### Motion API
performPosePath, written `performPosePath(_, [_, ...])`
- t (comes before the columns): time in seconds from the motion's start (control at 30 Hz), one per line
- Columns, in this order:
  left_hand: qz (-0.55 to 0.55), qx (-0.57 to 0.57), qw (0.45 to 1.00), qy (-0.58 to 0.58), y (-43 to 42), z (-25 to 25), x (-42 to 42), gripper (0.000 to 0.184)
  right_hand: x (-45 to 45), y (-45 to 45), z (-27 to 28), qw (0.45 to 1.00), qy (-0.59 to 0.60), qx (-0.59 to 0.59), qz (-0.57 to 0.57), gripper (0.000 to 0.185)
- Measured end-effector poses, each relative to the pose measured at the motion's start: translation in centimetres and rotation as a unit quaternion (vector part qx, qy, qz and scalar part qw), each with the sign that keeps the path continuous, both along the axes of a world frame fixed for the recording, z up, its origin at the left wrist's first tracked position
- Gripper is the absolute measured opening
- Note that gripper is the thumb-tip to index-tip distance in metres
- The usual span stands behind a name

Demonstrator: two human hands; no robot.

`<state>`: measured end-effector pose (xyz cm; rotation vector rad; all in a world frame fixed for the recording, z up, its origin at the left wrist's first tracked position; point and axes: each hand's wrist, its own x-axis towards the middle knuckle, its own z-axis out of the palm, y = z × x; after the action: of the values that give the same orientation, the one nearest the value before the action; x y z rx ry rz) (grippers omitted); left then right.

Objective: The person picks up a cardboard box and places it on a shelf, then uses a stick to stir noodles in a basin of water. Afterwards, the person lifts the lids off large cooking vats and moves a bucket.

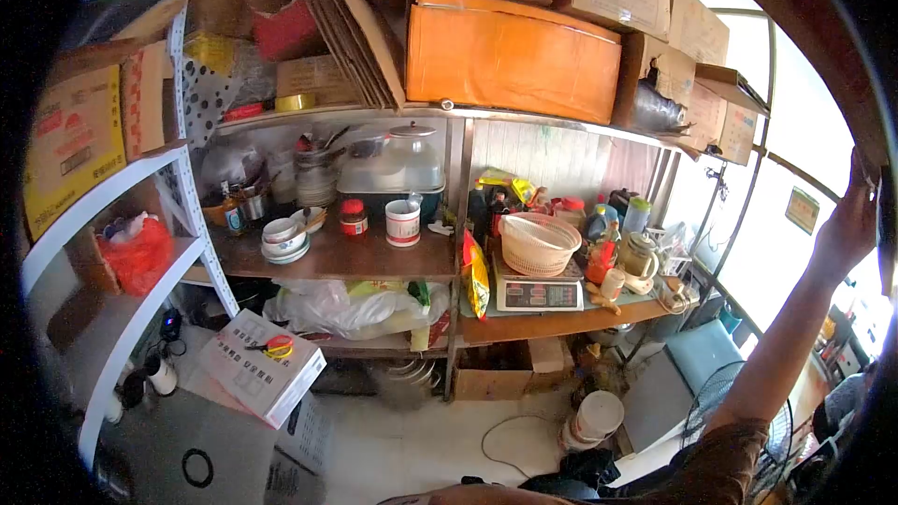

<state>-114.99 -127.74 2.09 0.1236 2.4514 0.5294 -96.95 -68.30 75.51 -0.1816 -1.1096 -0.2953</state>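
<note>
My right arm reaches up along the right side of the view, and my right hand [849, 220] is raised against a dark upright edge [887, 229] at the far right. Its fingers are too small and dark to make out, so what it holds, if anything, is hidden. My left hand does not show. Ahead stands a shelf with a pink basket [540, 245] above a white scale [540, 296], a red-lidded jar [354, 217], a white cup [403, 224] and stacked bowls [283, 241].
An orange box [513, 54] and cardboard boxes line the top shelf. At the lower left, scissors [279, 347] lie on a white box [257, 365]. A white bucket [599, 415] stands on the floor near a fan [716, 402] and a cable.
</note>
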Motion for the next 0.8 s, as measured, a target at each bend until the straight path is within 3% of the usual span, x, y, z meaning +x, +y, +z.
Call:
performPosePath(0.03, [0.008, 0.013, 1.000, 0.024, 1.3, 1.1, -2.0, 0.032, -1.0, 0.5, -0.1, 1.000, -0.002, 0.005, -0.015, 0.030])
performPosePath(0.07, [0.014, 0.027, 0.998, 0.049, 2.6, 2.4, -4.0, 0.032, -2.5, 1.1, 0.0, 0.994, 0.008, 0.049, 0.096, 0.030])
performPosePath(0.13, [0.030, 0.047, 0.993, 0.102, 4.8, 5.4, -8.0, 0.031, -5.7, 1.8, 1.0, 0.973, 0.022, 0.098, 0.209, 0.029])
performPosePath(0.2, [0.049, 0.060, 0.986, 0.149, 6.5, 9.4, -11.8, 0.030, -9.7, 0.6, 4.1, 0.965, 0.010, 0.124, 0.229, 0.028])
performPosePath(0.27, [0.065, 0.069, 0.977, 0.190, 7.9, 13.7, -15.2, 0.029, -14.2, -2.0, 11.8, 0.967, 0.014, 0.145, 0.209, 0.026])
performPosePath(0.3, [0.075, 0.075, 0.972, 0.207, 8.6, 15.7, -16.7, 0.029, -18.2, 1.0, 20.3, 0.955, -0.002, 0.221, 0.197, 0.027])
performPosePath(0.33, [0.082, 0.076, 0.969, 0.222, 9.3, 17.3, -17.8, 0.028, -22.1, 3.1, 29.8, 0.953, -0.026, 0.292, -0.069, 0.028])
performPosePath(0.37, [0.087, 0.080, 0.966, 0.228, 10.5, 17.7, -18.6, 0.028, -25.7, 2.3, 37.1, 0.865, -0.072, 0.162, -0.470, 0.025])
performPosePath(0.4, [0.100, 0.082, 0.961, 0.245, 10.9, 19.7, -19.8, 0.028, -25.4, -3.3, 37.0, 0.932, -0.071, 0.154, -0.320, 0.027])
performPosePath(0.43, [0.110, 0.078, 0.957, 0.257, 11.3, 20.8, -20.7, 0.027, -23.7, -10.7, 31.1, 0.990, -0.025, 0.123, 0.067, 0.030])
performPosePath(0.47, [0.113, 0.077, 0.956, 0.261, 11.8, 21.5, -21.3, 0.027, -23.9, -14.3, 28.6, 0.978, -0.016, 0.121, 0.168, 0.033])
performPosePath(0.63, [0.120, 0.084, 0.949, 0.277, 12.9, 22.1, -23.8, 0.025, -31.9, -16.0, 17.6, 0.887, -0.030, 0.370, 0.275, 0.028])
performPosePath(0.7, [0.117, 0.091, 0.949, 0.279, 12.8, 22.0, -24.3, 0.024, -35.7, -14.0, 13.0, 0.916, -0.129, 0.270, 0.267, 0.019])
performPosePath(0.8, [0.100, 0.101, 0.951, 0.276, 12.8, 21.7, -24.6, 0.023, -36.0, -13.8, 3.7, 0.883, -0.291, 0.272, 0.249, 0.019])
